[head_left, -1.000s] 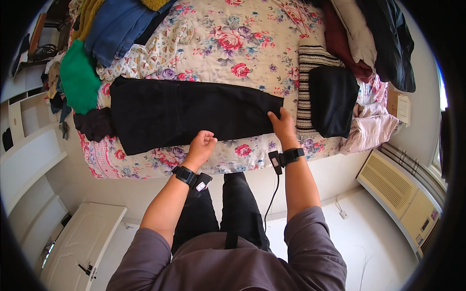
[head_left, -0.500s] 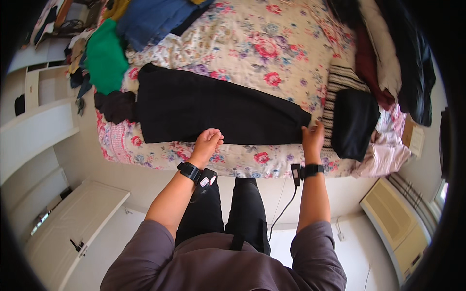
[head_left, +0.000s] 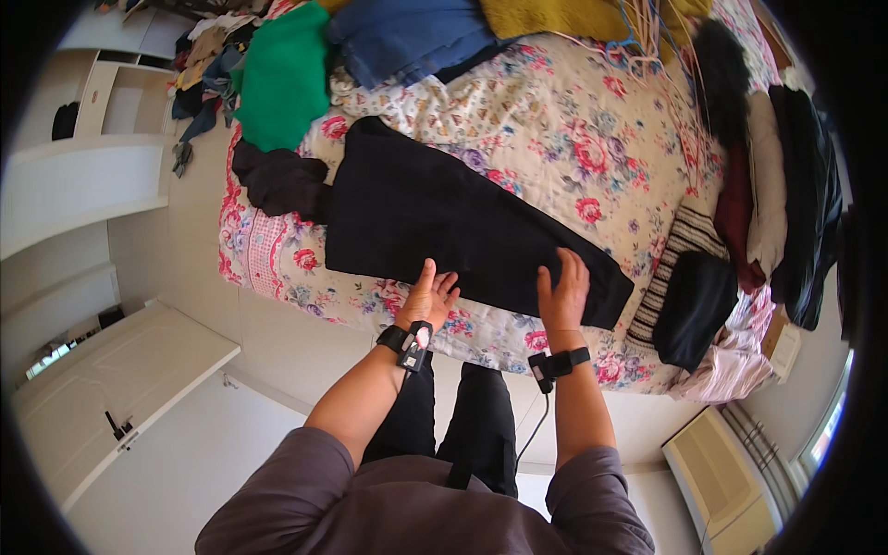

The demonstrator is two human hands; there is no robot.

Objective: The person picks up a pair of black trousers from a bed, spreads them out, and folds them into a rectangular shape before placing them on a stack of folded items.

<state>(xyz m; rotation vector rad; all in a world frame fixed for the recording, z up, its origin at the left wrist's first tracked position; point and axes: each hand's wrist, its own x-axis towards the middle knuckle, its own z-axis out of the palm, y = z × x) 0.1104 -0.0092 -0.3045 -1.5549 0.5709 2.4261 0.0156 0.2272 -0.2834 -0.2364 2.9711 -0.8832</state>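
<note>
Black trousers [head_left: 416, 208], folded lengthwise, lie flat across a bed with a floral sheet [head_left: 555, 171]. Their wide end is at the left and the narrow leg end at the right. At the near edge of the cloth, my left hand [head_left: 427, 296] is open, thumb up and fingers apart, holding nothing. My right hand [head_left: 564, 294] is over the trousers toward the narrow end, its fingers spread; whether it touches the fabric I cannot tell. Both wrists wear black straps with small devices.
Left of the trousers sit a crumpled dark garment [head_left: 280, 180] and a green cloth [head_left: 285, 79]. Folded blue denim [head_left: 412, 42] and a mustard cloth [head_left: 546, 18] lie at the back. On the right are a striped knit [head_left: 680, 259], a folded black garment [head_left: 694, 301] and hanger-like wires [head_left: 647, 42].
My right hand has let go of the trousers' narrow end and moved left over the cloth. My left hand's fingers have opened. The whole view has turned and shifted.
</note>
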